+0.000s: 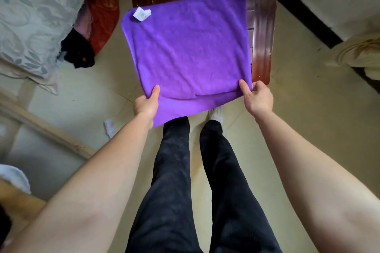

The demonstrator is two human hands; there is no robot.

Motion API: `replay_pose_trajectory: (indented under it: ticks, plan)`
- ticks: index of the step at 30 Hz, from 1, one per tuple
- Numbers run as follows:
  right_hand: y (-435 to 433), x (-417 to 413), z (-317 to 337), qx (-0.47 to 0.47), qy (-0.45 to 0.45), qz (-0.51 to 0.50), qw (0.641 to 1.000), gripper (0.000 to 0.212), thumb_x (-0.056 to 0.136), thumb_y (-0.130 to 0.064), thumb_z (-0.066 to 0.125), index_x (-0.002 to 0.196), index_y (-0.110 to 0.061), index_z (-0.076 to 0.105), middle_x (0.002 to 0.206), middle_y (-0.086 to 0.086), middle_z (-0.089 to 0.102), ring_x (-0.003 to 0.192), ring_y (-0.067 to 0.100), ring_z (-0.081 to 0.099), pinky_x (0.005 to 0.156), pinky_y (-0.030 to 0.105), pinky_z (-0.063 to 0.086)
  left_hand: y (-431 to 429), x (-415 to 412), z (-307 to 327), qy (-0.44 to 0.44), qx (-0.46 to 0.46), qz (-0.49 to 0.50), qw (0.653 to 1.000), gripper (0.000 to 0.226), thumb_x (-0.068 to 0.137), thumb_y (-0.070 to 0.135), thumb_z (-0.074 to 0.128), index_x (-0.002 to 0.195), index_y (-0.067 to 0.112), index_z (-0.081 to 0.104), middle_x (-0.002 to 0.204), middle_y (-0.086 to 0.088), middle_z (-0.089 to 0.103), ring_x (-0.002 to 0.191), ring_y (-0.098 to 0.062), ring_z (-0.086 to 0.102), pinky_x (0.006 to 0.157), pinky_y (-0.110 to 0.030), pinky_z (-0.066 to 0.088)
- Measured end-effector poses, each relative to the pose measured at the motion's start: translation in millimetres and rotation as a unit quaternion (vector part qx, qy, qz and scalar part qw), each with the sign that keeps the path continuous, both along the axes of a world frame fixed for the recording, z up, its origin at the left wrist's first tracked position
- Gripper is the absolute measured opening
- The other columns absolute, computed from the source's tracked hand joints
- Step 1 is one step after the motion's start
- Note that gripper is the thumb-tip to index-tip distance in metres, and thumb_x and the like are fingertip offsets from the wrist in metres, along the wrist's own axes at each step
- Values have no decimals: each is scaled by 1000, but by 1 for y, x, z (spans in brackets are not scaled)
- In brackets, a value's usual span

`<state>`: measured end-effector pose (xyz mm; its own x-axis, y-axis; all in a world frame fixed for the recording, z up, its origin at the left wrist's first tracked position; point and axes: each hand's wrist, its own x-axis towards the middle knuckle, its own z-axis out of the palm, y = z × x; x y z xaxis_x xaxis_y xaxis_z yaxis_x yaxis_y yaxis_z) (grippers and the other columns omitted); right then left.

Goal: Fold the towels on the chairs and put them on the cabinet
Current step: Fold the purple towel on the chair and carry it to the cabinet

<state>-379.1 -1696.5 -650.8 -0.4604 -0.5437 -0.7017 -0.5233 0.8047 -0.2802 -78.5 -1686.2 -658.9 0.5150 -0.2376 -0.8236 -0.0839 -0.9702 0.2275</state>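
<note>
Purple towel [189,47] spread flat over dark wooden chair [263,33], near edge overhanging. Left hand [147,104] and right hand [258,98] pinched shut on near corners. Best to carry both corners evenly to far edge, matching edges.

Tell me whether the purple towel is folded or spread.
Folded once, it seems: the purple towel shows a second layer along its near edge, corners pinched by left hand and right hand.

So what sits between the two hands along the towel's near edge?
Only the purple towel itself: its folded near edge spans from the left hand to the right hand, with nothing resting on it, as the head view shows.
</note>
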Motion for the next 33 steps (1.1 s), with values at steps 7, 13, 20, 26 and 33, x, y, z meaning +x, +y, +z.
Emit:
replay_pose_trajectory:
  ticks: [7,13,20,26,33]
  plan:
    - [0,-24,12,3,-127,-19,992,47,90,-57,62,73,-16,49,73,-4,52,67,14,48,62,26,40,12,0,24,220,41,72,972,51,76,9,82,122,0,62,110,-12,73,98,-22,71,91,-41,56]
    - [-10,-29,19,38,-184,-13,982,50,79,-54,78,99,-13,57,83,-3,62,61,6,60,46,9,43,25,-3,29,180,15,94,979,29,92,19,67,119,11,62,109,-6,72,89,-19,71,74,-37,57]
    - [-2,-35,21,168,-265,74,947,50,64,-20,93,109,-10,73,98,4,76,86,19,74,80,31,60,31,-12,48,40,-72,180,980,13,90,22,70,93,15,59,93,-4,69,69,-17,66,44,-23,52]
    - [18,-34,23,131,-162,56,976,27,86,-38,74,102,-16,72,95,-2,67,92,17,60,84,25,43,39,-20,60,45,-108,239,964,20,85,19,76,99,12,63,101,-8,72,70,-19,66,43,-20,46]
    - [43,-39,35,64,-214,-122,967,35,87,-49,70,79,-22,49,79,-2,69,73,9,71,78,32,50,44,-22,70,35,-113,258,959,30,85,7,73,112,7,60,105,-7,71,71,-17,66,48,-21,50]
